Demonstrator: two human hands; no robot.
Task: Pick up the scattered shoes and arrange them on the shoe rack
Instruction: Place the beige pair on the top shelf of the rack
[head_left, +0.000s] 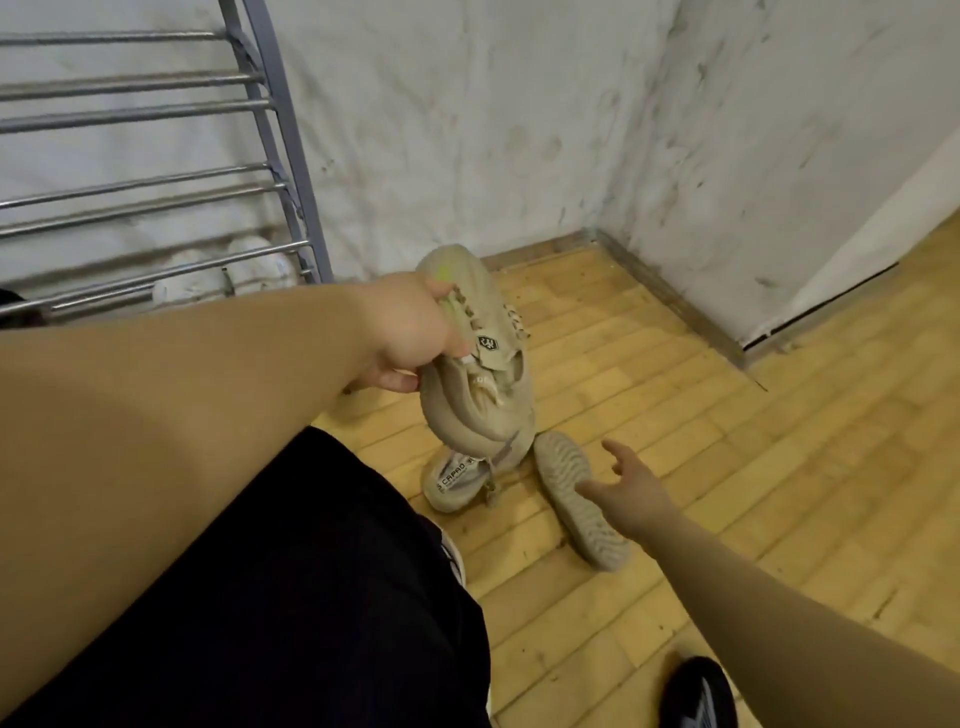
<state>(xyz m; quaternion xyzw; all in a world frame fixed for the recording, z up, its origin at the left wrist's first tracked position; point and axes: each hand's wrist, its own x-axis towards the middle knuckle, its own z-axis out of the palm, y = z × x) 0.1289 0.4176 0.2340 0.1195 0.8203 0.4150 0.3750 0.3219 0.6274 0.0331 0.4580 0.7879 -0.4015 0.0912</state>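
Observation:
My left hand (410, 332) is shut on a beige knit sneaker (480, 374), holding it by the tongue above the floor with its toe pointing up. Below it a second beige sneaker (454, 480) lies on its side on the wooden floor. A third beige sneaker (576, 499) lies sole up just to the right. My right hand (628, 480) hovers open, fingers spread, right over that upturned sole. The grey metal shoe rack (156, 192) stands at the upper left, with a pair of white shoes (228, 278) on its lower shelf.
A black shoe (698, 693) sits at the bottom right edge. My leg in black trousers (291, 597) fills the lower left. White walls meet in a corner (602, 228) behind the sneakers, with a wooden skirting along the floor.

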